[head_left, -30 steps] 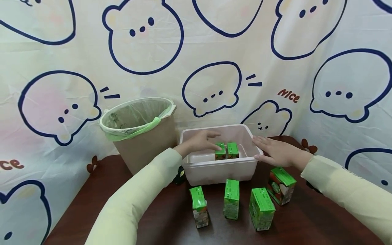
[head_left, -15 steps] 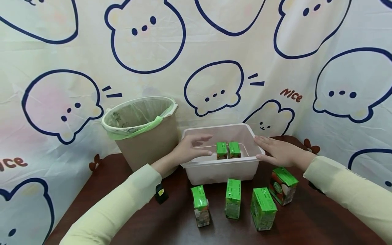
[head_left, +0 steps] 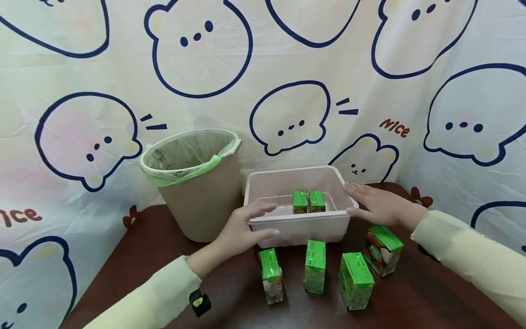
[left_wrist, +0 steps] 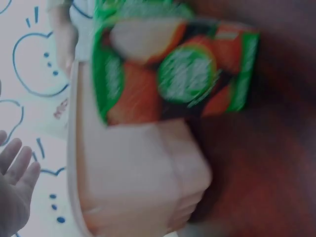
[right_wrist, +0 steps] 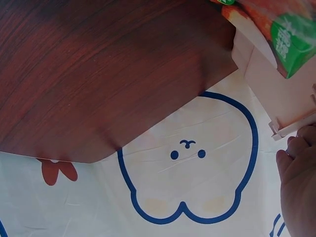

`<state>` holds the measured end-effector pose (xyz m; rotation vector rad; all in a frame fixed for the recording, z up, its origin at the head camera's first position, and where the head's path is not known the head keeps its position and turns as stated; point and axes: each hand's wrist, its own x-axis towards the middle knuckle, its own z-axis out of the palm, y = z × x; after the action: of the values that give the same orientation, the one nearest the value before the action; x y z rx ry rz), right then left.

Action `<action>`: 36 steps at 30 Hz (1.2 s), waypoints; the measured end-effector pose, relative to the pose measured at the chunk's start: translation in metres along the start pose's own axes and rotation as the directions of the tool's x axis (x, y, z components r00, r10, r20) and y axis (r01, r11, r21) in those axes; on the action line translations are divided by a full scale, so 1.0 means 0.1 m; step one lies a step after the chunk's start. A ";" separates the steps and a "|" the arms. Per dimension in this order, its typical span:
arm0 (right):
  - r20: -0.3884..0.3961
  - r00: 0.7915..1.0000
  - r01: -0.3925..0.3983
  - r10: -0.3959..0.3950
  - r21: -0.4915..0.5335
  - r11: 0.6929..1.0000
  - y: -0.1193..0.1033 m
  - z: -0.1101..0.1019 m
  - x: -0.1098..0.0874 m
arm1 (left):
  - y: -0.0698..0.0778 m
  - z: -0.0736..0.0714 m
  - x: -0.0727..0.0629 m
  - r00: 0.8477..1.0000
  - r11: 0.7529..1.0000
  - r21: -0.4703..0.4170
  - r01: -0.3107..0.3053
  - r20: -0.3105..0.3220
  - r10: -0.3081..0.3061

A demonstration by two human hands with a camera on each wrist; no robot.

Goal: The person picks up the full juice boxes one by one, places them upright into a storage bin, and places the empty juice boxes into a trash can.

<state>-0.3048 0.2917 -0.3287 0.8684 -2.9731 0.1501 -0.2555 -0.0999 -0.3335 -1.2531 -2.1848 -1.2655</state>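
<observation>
A pale plastic bin (head_left: 304, 228) stands on the table with two green-topped juice cartons (head_left: 300, 202) upright inside, side by side. My right hand (head_left: 380, 205) rests on the bin's right rim, fingers extended and thumb spread toward the front corner. In front of the bin's left end my left hand (head_left: 240, 230) hovers with fingers apart, holding nothing. Nearest below it stands a narrow carton (head_left: 272, 276). Further right are a middle carton (head_left: 315, 266), a larger one (head_left: 356, 281) and a red-sided one (head_left: 384, 251). The left wrist view shows a blurred carton (left_wrist: 182, 74) close up.
A tall beige trash can (head_left: 201, 196) with a green-edged liner stands left of the bin. Behind everything hangs a white cloth (head_left: 287, 55) printed with cartoon animals. The dark wooden table (head_left: 144, 256) extends left and right.
My left hand has drawn back from above the cartons in the bin, out past its front left rim and down toward the table. My right hand stays at the rim.
</observation>
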 end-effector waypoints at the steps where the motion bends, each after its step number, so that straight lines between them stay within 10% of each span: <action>1: 0.000 1.000 -0.001 0.001 0.000 1.000 0.00 0.00 0.00 | 0.01 0.03 -0.05 1.000 1.000 0.007 -0.014 -0.011 0.014; 10: -0.002 1.000 -0.009 0.009 0.002 1.000 0.00 0.00 -0.02 | 0.00 0.24 -0.43 0.999 0.998 0.045 -0.053 0.006 0.052; 27: -0.014 1.000 -0.006 0.006 -0.003 1.000 0.04 0.03 0.01 | -0.13 0.44 -0.78 0.980 0.980 0.063 0.187 0.059 -0.191; 36: -0.008 1.000 -0.014 0.014 0.002 1.000 0.03 0.03 0.01 | -0.09 0.49 -0.82 0.941 0.945 0.013 0.325 0.089 -0.325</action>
<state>-0.3068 0.2932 -0.3315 0.8452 -2.9729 0.1560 -0.2096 -0.1053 -0.4173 -0.9924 -2.5361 -1.3521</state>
